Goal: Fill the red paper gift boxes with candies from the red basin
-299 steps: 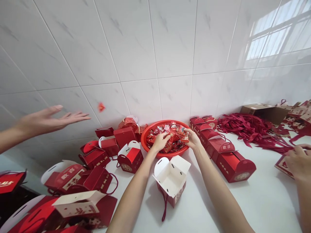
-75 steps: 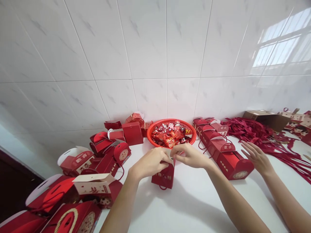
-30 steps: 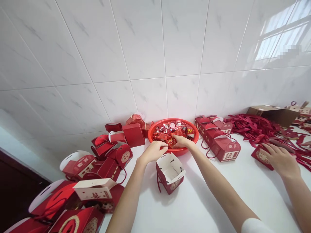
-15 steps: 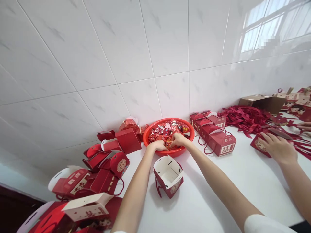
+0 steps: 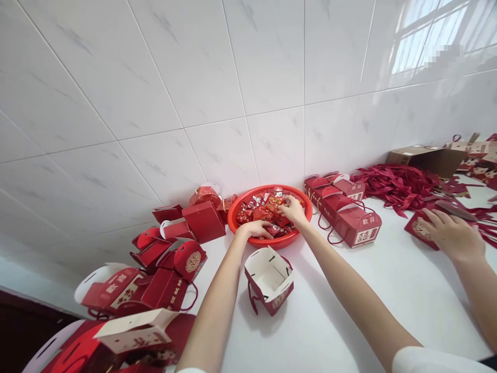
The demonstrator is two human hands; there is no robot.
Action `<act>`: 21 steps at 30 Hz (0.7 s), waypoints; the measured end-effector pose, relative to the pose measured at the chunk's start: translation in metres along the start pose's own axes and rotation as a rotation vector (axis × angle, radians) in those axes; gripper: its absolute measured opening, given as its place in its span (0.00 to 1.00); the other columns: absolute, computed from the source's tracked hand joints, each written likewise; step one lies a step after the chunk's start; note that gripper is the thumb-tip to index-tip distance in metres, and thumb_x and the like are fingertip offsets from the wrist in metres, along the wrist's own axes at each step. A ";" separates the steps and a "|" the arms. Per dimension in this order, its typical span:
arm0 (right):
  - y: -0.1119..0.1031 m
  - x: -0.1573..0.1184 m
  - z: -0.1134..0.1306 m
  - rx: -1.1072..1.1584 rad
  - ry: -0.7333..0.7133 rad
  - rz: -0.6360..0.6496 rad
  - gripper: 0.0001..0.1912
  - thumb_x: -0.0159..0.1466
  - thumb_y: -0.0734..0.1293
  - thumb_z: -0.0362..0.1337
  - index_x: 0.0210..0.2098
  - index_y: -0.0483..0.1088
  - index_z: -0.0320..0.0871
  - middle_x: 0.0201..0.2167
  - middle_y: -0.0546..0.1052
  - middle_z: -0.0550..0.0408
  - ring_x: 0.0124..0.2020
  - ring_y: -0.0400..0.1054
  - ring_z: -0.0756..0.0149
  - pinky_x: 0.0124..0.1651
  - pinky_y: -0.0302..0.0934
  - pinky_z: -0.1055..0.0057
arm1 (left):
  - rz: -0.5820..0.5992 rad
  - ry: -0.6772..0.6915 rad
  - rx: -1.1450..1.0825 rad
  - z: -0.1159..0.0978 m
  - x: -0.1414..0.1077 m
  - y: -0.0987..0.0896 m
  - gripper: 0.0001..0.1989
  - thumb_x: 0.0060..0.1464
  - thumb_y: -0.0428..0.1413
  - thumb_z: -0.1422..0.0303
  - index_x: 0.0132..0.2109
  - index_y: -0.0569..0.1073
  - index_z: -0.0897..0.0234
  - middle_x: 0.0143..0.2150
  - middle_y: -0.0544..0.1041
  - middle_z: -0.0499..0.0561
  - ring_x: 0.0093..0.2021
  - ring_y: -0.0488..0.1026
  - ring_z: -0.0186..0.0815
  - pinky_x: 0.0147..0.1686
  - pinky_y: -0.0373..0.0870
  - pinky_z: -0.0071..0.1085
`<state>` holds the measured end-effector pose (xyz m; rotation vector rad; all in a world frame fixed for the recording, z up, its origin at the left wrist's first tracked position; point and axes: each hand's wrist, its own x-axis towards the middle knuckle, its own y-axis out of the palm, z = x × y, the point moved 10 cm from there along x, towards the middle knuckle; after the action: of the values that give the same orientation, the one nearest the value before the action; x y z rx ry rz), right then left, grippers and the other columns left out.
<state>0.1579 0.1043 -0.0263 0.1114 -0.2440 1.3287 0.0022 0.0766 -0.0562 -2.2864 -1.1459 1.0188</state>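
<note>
A red plastic basket point(image 5: 232, 220) full of wrapped candies point(image 5: 261, 213) stands against the tiled wall. My left hand point(image 5: 257, 229) rests over the candies at the basket's front left, fingers apart, with no item visibly held. On the right side, my right hand point(image 5: 291, 210) has its fingertips pinched at the candies; what is between them is too small to name. Just in front of the basket an open red box point(image 5: 269, 280) with a white inside stands on the white table, a cord handle at its side. Nothing shows inside it.
Red gift boxes point(image 5: 163, 282) crowd the left side. More closed boxes point(image 5: 345, 212) stand right of the basket, beside a heap of dark red ribbons point(image 5: 399, 187) and a cardboard box point(image 5: 423, 155). Another person's hand point(image 5: 454, 233) holds a red box at the right.
My left hand has opened out over the candies. My right hand has lifted slightly and shifted right. The view has moved a little.
</note>
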 end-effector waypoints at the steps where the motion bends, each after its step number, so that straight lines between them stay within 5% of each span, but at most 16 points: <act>1: 0.000 -0.001 0.002 0.021 -0.005 -0.004 0.15 0.50 0.70 0.36 0.38 0.73 0.54 0.29 0.79 0.48 0.30 0.76 0.53 0.31 0.65 0.55 | 0.005 0.013 -0.018 -0.001 0.001 0.001 0.24 0.36 0.66 0.72 0.46 0.79 0.60 0.35 0.82 0.47 0.28 0.76 0.35 0.28 0.69 0.27; 6: -0.005 -0.002 0.014 0.078 -0.057 -0.011 0.18 0.48 0.73 0.35 0.38 0.76 0.54 0.45 0.80 0.47 0.45 0.75 0.53 0.42 0.66 0.57 | 0.005 0.094 -0.102 -0.012 -0.003 0.000 0.15 0.34 0.66 0.76 0.35 0.77 0.64 0.26 0.77 0.44 0.24 0.72 0.31 0.27 0.67 0.25; 11: 0.006 -0.006 0.022 0.106 -0.061 0.103 0.04 0.52 0.72 0.42 0.27 0.76 0.50 0.34 0.81 0.47 0.36 0.76 0.56 0.38 0.65 0.57 | -0.059 0.312 -0.489 -0.030 -0.018 -0.015 0.20 0.38 0.69 0.70 0.42 0.76 0.65 0.32 0.80 0.48 0.29 0.76 0.31 0.35 0.74 0.29; 16: 0.022 -0.013 0.020 0.110 -0.047 0.223 0.13 0.55 0.71 0.51 0.28 0.78 0.48 0.30 0.81 0.47 0.31 0.76 0.58 0.34 0.66 0.58 | -0.227 0.441 -0.656 -0.031 -0.022 -0.036 0.22 0.37 0.70 0.69 0.43 0.77 0.66 0.33 0.80 0.48 0.31 0.77 0.31 0.38 0.75 0.30; 21: 0.016 -0.015 0.016 0.076 -0.062 0.143 0.15 0.49 0.77 0.49 0.31 0.79 0.46 0.29 0.81 0.50 0.32 0.77 0.57 0.35 0.69 0.61 | -0.214 0.460 -0.673 -0.035 -0.023 -0.036 0.26 0.40 0.70 0.66 0.49 0.77 0.65 0.40 0.81 0.52 0.35 0.78 0.34 0.38 0.76 0.31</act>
<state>0.1377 0.0903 -0.0151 0.2025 -0.2583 1.4787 0.0003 0.0786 -0.0017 -2.5914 -1.6340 -0.0126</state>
